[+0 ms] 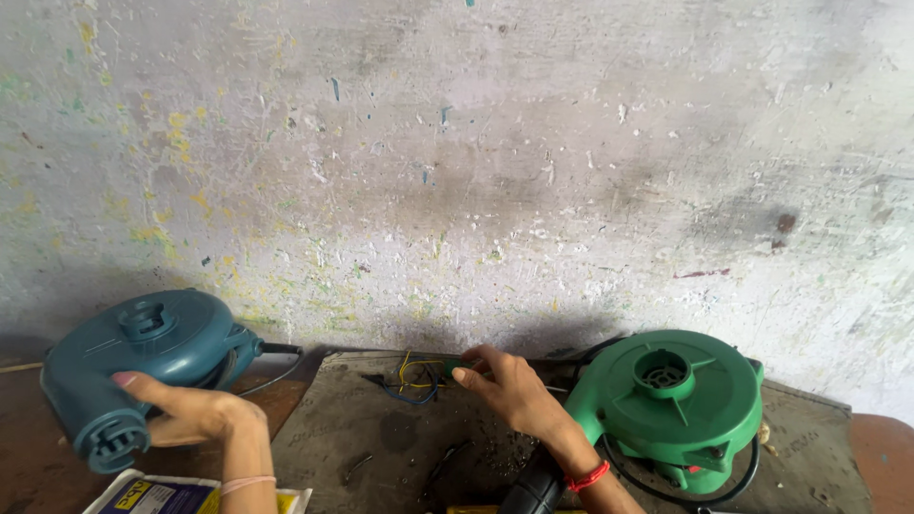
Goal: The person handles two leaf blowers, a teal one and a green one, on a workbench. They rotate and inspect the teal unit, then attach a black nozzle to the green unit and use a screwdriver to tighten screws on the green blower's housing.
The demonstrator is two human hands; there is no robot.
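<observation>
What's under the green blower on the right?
The green blower sits on a grey slab, with a black cord looping out beneath its lower edge. The slab surface directly below the housing is covered, so anything else there is hidden.

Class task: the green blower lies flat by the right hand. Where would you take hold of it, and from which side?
Probably grip the green blower around its round casing from above: it lies flat, round intake facing up, rim exposed. The right hand, beside it, is busy at the wires.

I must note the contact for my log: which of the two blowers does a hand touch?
The blue blower on the left: the left hand rests on it. The green blower lies untouched beside the right hand, which reaches toward the wires.
</observation>
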